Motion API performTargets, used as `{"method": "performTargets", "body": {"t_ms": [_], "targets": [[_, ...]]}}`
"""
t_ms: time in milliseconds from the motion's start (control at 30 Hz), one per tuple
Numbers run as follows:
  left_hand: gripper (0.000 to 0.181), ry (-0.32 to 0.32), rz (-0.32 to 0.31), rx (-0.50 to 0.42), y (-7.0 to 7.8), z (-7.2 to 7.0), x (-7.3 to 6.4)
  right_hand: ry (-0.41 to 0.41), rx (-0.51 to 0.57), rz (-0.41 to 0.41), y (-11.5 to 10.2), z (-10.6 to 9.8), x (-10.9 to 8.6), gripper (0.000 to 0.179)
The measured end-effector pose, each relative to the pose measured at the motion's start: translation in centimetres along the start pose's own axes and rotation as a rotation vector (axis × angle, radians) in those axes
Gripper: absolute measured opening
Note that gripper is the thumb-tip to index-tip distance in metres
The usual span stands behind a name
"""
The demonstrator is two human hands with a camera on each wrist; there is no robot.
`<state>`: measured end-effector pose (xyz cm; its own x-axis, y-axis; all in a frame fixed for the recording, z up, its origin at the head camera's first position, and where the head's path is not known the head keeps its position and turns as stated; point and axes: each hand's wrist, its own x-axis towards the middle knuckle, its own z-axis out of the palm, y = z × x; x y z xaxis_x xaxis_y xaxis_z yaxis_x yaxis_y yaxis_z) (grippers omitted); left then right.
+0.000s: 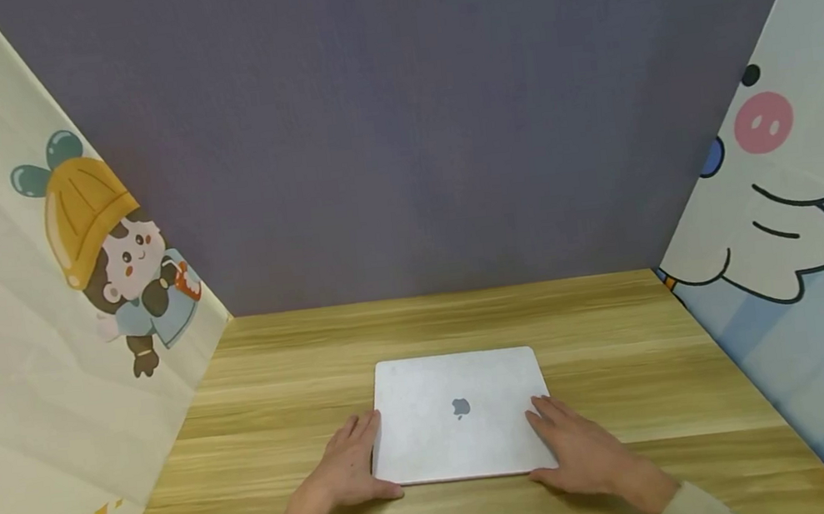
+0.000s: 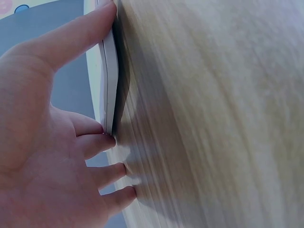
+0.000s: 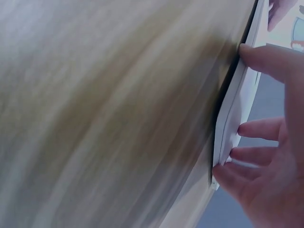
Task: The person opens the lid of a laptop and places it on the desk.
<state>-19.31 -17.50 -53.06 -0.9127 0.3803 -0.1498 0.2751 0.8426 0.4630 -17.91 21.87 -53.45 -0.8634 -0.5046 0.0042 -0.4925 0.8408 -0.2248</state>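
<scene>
A closed silver laptop [image 1: 432, 443] with a dark apple logo on its lid lies flat on the table. My left hand [image 1: 347, 465] holds its near left corner, thumb at the front edge and fingers along the left side. Two of those fingertips reach the wood beside the corner in the left wrist view. At the near right corner, my right hand [image 1: 586, 450] holds the laptop with fingers over the right edge and the thumb at the front. The right wrist view shows the thumb low on the laptop's edge [image 3: 229, 116].
The wood-grain table [image 1: 274, 380] ends at a dark grey panel [image 1: 415, 139] at the back. A pale sheet with a cartoon child [image 1: 149, 310] lines the left side. On the right hangs a blue and white sheet with a pink-snouted figure [image 1: 812, 190].
</scene>
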Motion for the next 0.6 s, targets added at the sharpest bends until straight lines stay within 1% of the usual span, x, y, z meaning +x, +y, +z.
{"method": "performTargets", "body": {"t_ms": [133,300,400,533,600], "targets": [[0.128,0.001,0.003,0.003,0.1,0.0,0.0,-0.007,0.021,0.009,0.5,-0.2,-0.2,0.089],[0.128,0.003,0.004,0.013,0.2,-0.2,-0.1,-0.022,0.022,-0.016,0.8,-0.4,-0.2,0.087],[0.128,0.002,0.004,0.015,0.2,-0.2,-0.2,-0.022,0.003,-0.034,0.9,-0.5,0.0,0.087],[0.128,-0.003,0.005,0.008,0.2,-0.2,-0.1,-0.008,-0.049,-0.065,1.1,-0.7,0.2,0.087],[0.128,-0.005,0.005,0.002,0.1,-0.1,-0.1,-0.010,-0.069,-0.063,1.2,-0.7,0.3,0.087]]}}
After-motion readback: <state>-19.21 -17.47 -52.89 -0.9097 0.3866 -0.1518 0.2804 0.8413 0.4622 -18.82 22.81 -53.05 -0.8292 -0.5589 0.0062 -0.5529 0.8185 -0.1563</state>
